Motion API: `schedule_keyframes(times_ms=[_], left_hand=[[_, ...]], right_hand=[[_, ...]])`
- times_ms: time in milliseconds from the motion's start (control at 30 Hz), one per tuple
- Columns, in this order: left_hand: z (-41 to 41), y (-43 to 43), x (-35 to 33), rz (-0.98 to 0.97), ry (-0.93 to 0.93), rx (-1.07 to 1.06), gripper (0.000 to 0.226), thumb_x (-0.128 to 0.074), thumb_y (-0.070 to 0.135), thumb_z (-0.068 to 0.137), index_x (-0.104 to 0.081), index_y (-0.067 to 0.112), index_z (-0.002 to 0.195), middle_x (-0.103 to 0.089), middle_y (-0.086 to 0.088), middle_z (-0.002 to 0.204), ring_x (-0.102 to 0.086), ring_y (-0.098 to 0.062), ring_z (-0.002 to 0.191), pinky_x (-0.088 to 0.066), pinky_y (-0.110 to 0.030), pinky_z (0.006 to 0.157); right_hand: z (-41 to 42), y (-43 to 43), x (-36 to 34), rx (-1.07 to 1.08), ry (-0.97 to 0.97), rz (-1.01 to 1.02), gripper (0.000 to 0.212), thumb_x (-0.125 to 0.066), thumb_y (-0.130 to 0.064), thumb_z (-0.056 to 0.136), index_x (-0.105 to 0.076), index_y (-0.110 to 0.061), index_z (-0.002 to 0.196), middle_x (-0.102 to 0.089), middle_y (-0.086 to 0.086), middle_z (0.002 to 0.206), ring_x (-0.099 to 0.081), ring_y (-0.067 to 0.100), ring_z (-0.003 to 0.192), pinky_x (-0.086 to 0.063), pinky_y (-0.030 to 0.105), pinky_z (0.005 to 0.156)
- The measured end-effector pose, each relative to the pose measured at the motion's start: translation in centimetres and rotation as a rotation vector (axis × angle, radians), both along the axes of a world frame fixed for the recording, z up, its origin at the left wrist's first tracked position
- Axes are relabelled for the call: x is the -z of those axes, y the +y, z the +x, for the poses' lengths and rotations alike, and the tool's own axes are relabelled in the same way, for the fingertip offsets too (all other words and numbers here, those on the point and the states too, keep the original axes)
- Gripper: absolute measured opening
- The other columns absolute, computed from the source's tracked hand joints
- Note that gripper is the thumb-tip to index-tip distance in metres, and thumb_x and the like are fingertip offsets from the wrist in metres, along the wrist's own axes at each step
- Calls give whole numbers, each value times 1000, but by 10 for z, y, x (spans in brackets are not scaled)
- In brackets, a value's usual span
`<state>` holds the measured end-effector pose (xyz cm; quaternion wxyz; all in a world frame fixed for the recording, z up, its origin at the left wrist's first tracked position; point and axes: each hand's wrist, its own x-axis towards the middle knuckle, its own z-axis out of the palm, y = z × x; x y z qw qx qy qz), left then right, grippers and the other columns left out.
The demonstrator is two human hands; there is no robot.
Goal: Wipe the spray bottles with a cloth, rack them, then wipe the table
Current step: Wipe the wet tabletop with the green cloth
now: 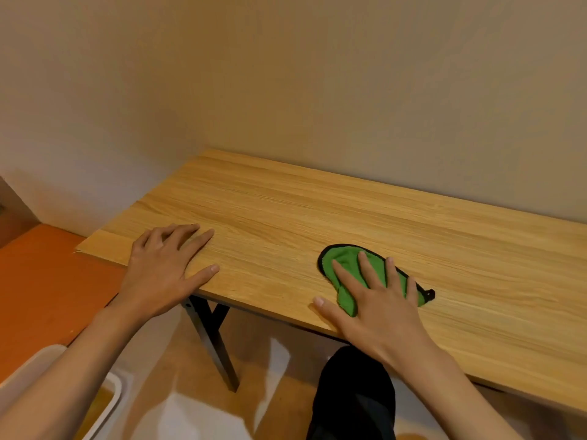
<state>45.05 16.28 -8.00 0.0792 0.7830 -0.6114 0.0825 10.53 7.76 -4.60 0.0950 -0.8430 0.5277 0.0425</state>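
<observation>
A green cloth (pixel 344 260) with a black hem lies flat on the wooden table (pixel 317 211), near its front edge. My right hand (pixel 378 300) presses down on the cloth with straight, spread fingers that cover most of it. My left hand (pixel 165 265) rests flat on the bare tabletop near the left corner, fingers relaxed and holding nothing. No spray bottle and no rack is in view.
A beige wall runs along the table's far edge. Black folding legs (pixel 212 331) stand under the left end. A white bin's rim (pixel 108 404) shows at the lower left, beside an orange floor patch (pixel 41 281). My dark-clad knee (pixel 352 392) sits under the front edge.
</observation>
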Motion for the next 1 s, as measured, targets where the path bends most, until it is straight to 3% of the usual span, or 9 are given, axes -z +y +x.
schedule_keyframes(times_ms=[100,300,400,533,733,867,1000], left_hand=[[-1,-2,-1,14,-2,-7,76,-27,78,92,-52,35,150,-55,1,148,-49,-33,129,-35,-58,105],[3,1,3,59,-16,-17,78,-23,80,93,-48,37,152,-53,3,151,-48,-32,135,-37,-57,109],[4,1,3,74,-3,-12,80,-19,81,94,-48,35,153,-53,3,152,-47,-33,139,-37,-59,111],[5,1,3,92,33,-16,86,-8,85,92,-44,38,155,-48,5,157,-41,-31,146,-31,-59,116],[18,2,1,67,76,46,86,-3,86,91,-33,43,159,-34,8,165,-27,-22,152,-16,-48,123],[51,5,-5,24,97,36,81,-6,78,96,-37,37,158,-37,4,163,-30,-18,149,-17,-44,121],[90,5,-12,7,204,-4,87,5,78,93,-38,38,157,-38,10,162,-29,-12,148,-20,-39,117]], right_hand=[[30,2,2,-46,-16,-14,90,-2,-98,73,5,-59,154,15,-5,169,23,38,153,12,66,119],[69,7,0,-391,-44,18,82,0,-95,76,4,-63,152,16,-11,168,28,30,151,16,61,120],[56,-2,-2,-414,-42,20,76,4,-95,74,6,-70,146,17,-16,167,29,23,151,15,55,123],[69,-7,-3,-432,6,26,65,6,-96,72,12,-77,134,23,-18,163,31,25,151,15,57,122],[88,-18,-3,-516,17,4,74,8,-96,73,14,-72,142,24,-20,163,33,21,150,15,56,123],[102,-17,-5,-556,29,18,77,9,-97,70,17,-72,142,25,-21,163,34,21,149,16,54,123],[135,-9,-4,-626,16,10,80,0,-98,74,10,-67,148,22,-17,164,30,26,151,15,56,122]])
